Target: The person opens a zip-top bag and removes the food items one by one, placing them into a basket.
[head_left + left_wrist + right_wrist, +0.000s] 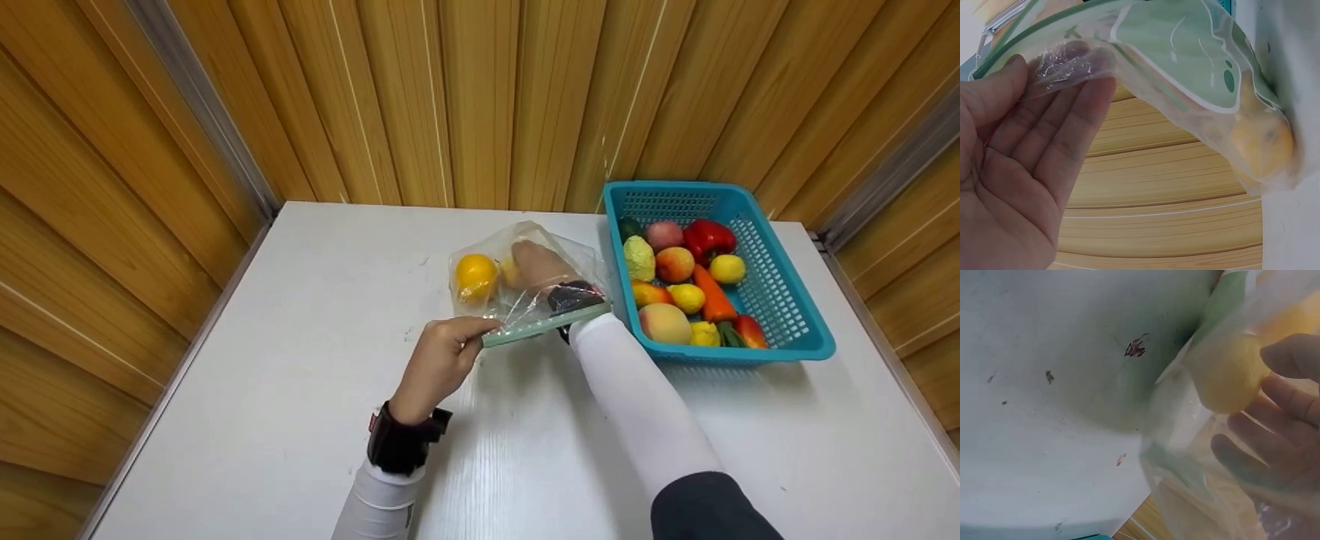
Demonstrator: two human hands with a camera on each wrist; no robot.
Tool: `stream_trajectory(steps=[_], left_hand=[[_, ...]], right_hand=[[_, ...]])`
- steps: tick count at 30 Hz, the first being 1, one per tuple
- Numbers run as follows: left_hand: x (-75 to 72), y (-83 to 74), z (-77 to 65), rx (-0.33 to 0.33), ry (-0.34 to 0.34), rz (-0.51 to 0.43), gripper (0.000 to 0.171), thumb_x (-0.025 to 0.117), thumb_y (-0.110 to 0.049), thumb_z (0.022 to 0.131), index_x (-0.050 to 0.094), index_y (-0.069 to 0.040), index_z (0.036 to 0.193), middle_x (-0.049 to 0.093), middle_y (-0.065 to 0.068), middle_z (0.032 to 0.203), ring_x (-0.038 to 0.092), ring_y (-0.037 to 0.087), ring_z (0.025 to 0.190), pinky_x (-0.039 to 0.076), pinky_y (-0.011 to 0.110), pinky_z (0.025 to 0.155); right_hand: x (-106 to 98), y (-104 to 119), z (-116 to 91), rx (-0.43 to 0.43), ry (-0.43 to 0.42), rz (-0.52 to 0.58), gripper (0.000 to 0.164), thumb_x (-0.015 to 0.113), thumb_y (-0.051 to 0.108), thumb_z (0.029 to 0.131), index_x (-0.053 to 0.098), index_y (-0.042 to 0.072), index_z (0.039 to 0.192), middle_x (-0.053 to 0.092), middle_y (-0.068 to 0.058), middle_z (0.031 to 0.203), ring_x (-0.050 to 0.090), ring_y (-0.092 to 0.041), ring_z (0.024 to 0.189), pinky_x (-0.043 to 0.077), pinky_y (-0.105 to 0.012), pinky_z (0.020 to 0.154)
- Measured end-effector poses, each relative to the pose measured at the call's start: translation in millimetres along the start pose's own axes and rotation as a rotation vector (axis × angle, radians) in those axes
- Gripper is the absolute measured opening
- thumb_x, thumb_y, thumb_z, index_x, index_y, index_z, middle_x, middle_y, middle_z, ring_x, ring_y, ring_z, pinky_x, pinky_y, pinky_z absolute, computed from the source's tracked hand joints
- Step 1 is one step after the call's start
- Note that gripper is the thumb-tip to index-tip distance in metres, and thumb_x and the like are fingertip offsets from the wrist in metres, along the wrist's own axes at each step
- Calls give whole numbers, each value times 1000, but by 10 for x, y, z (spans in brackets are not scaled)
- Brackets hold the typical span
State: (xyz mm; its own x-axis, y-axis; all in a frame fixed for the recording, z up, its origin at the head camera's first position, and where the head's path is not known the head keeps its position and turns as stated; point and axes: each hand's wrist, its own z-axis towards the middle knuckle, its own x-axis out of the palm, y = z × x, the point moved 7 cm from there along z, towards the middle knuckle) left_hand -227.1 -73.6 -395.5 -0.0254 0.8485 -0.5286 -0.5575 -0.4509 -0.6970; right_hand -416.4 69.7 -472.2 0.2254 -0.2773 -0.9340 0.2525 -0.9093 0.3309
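A clear zip bag point(534, 247) with a green zip edge lies on the table, its mouth toward me. My left hand point(441, 360) pinches the left end of that edge between thumb and fingers. Through the mouth, my right hand point(541, 266) reaches inside the bag. An orange point(476, 277) rests in the bag's left part. Beside my right fingertips, also inside, is a yellow fruit point(1230, 377) that looks like a lemon. The right thumb and fingers are spread, touching or nearly touching its side. In the left wrist view, green print covers part of the bag.
A blue plastic basket point(814, 349) stands on the right of the white table point(300, 360), close to the bag. It holds a red pepper point(709, 238), a carrot point(712, 294), peaches, lemons and other produce. Wood-pattern walls point(480, 112) enclose the table's back and sides.
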Motion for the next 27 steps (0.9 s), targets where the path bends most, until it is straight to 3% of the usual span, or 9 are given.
stream_trajectory(steps=[3, 8, 13, 18, 25, 27], left_hand=[[10, 4, -5, 0, 4, 0, 33, 59, 17, 88, 81, -1, 105, 79, 7, 101, 71, 17, 86, 61, 35, 79], [18, -11, -13, 5, 4, 17, 32, 60, 15, 89, 81, -3, 104, 79, 6, 100, 71, 16, 85, 61, 34, 78], [14, -14, -11, 6, 1, 26, 31, 60, 13, 90, 81, -4, 105, 79, 6, 101, 71, 16, 86, 60, 33, 78], [2, -9, -10, 8, 2, 16, 33, 59, 14, 90, 81, -5, 106, 79, 5, 103, 72, 15, 88, 61, 33, 79], [-13, -3, -5, 6, -5, -3, 33, 59, 14, 91, 82, -5, 105, 79, 5, 104, 74, 16, 94, 61, 34, 84], [-15, -5, -3, 5, -8, -9, 31, 60, 13, 92, 81, -5, 105, 79, 6, 104, 74, 16, 95, 61, 34, 84]], right_hand=[[42, -11, 2, -37, 23, -18, 36, 73, 13, 90, 62, 7, 124, 67, -13, 117, 62, -29, 97, 54, -46, 97], [90, -5, -58, -67, 75, -39, 46, 79, 16, 83, 66, 6, 126, 69, -13, 117, 63, -29, 101, 53, -46, 99], [70, 27, -147, -52, 125, 10, 46, 83, 17, 83, 65, 7, 124, 71, -12, 114, 63, -29, 98, 54, -44, 96], [-19, 139, -291, -98, 159, 5, 54, 83, 13, 81, 66, 6, 132, 69, -15, 125, 62, -32, 111, 50, -48, 104], [-108, 234, -407, -172, 130, -89, 37, 80, 10, 79, 70, 1, 114, 71, -17, 107, 63, -33, 97, 52, -47, 92], [-125, 240, -450, -172, 120, -81, 37, 79, 10, 80, 69, 2, 115, 71, -16, 108, 63, -32, 97, 52, -46, 93]])
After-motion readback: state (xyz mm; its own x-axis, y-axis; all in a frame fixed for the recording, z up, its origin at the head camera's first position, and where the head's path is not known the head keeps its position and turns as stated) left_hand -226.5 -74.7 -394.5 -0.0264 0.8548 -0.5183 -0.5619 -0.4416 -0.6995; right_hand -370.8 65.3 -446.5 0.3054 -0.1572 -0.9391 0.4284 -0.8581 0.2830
